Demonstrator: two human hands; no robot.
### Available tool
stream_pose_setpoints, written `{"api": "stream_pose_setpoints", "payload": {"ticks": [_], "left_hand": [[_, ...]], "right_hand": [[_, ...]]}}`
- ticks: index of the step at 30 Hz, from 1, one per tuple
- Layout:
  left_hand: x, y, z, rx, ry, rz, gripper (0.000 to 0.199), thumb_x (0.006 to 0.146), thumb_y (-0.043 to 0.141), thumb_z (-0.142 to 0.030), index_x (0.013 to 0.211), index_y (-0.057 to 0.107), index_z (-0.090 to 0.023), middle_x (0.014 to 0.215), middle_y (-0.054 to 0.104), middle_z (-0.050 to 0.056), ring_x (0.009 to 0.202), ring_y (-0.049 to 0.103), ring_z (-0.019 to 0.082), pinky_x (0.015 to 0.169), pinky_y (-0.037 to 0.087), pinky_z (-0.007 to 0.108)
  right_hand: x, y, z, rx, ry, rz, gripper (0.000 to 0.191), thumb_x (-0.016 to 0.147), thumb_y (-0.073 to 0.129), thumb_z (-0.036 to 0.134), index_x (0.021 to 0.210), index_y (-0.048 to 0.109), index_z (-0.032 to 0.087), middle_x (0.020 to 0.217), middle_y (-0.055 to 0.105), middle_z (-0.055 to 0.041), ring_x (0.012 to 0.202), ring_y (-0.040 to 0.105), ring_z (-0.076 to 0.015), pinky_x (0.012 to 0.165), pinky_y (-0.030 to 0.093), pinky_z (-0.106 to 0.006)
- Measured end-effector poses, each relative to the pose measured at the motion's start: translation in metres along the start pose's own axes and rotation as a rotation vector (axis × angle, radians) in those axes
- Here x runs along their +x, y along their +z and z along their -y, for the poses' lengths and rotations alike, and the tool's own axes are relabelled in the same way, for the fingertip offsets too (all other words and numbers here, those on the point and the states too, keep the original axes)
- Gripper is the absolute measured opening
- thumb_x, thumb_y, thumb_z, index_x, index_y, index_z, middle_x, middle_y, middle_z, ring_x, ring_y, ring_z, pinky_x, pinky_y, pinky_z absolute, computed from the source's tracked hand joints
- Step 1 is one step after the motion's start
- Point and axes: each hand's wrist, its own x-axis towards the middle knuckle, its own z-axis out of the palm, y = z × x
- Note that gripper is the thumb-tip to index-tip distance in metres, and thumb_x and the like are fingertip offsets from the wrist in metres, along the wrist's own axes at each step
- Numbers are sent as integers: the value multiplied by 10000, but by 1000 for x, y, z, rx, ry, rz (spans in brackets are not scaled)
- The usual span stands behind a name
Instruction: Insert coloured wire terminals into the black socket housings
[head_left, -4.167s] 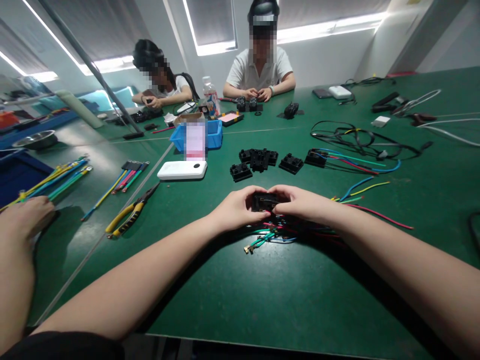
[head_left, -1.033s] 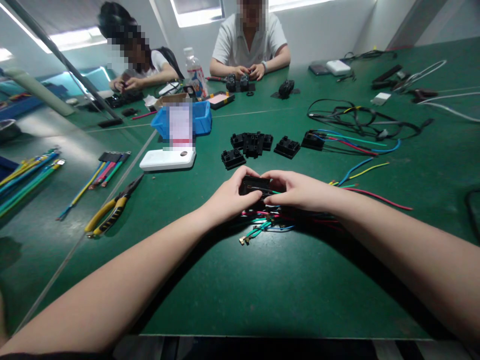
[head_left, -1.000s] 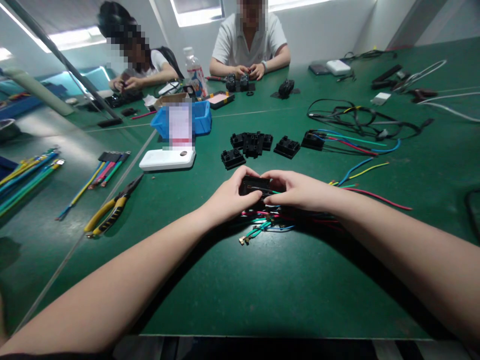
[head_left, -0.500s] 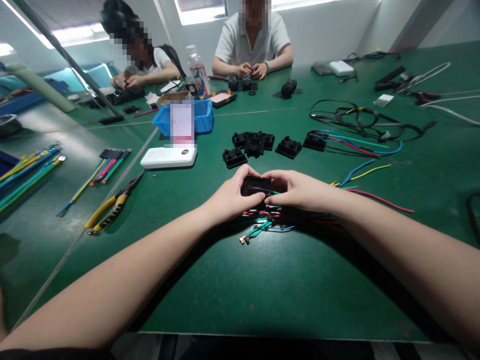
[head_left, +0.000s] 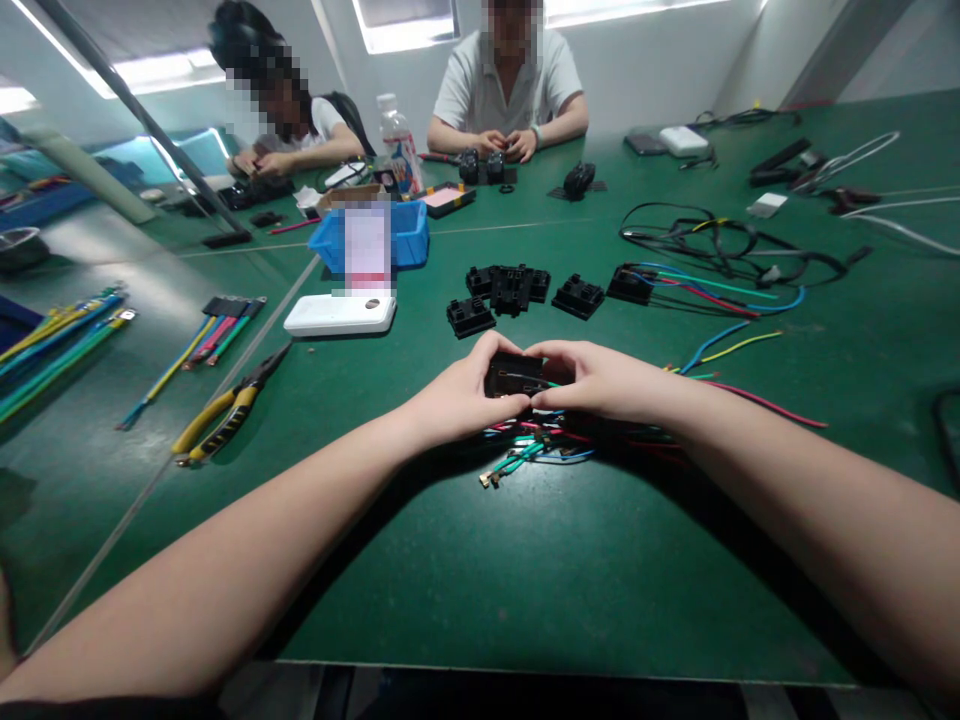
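Between my two hands is a black plastic housing (head_left: pixel 514 372), tilted so that its hollow side shows. My left hand (head_left: pixel 465 393) closes round its left side, thumb along the near edge. On its right side my right hand (head_left: pixel 600 380) grips it, thumb tip close to the left thumb. A green wire end shows at the housing beside the right fingers. Under and in front of the hands lie loose coloured wires (head_left: pixel 525 455) with brass terminals. More wires stick out beyond my right wrist. The fingertips behind the housing are hidden.
Several black parts (head_left: pixel 511 288) lie beyond my hands, near a wired black part (head_left: pixel 630 283). Left are pliers (head_left: pixel 236 405), a white power bank (head_left: pixel 339 314), a blue bin (head_left: pixel 411 235) and wire bundles (head_left: pixel 67 340). A black cable (head_left: pixel 720 235) lies back right. Two people sit opposite.
My left thumb has shifted slightly along the near edge of the housing, nearer the right thumb. Both hands otherwise keep their place and hold. The view has moved very slightly.
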Motion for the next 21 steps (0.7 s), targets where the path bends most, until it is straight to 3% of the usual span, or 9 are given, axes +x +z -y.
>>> {"api": "stream_pose_setpoints", "payload": {"ticks": [7, 13, 21], "left_hand": [[1, 1, 2, -68, 0, 7, 391, 748, 641, -303, 1068, 435, -212, 940, 574, 9, 858, 567, 175, 770, 465, 316], [0, 1, 0, 10, -9, -26, 366, 765, 614, -331, 1068, 449, -210, 943, 591, 13, 851, 569, 179, 778, 455, 320], [0, 1, -4, 104, 6, -107, 269, 795, 564, -346, 1005, 477, -203, 829, 590, -12, 732, 542, 151, 660, 416, 265]], "right_hand": [[-1, -1, -1, 36, -7, 11, 356, 741, 611, 207, 1089, 541, 177, 1007, 649, -37, 875, 608, -187, 759, 458, -299], [0, 1, -2, 1, -15, 1, 395, 743, 620, 215, 1131, 549, 186, 951, 646, -25, 893, 606, -197, 780, 459, -311], [-1, 3, -2, -17, -17, -34, 454, 744, 617, 223, 1189, 535, 195, 963, 647, -16, 905, 599, -187, 779, 465, -307]]}}
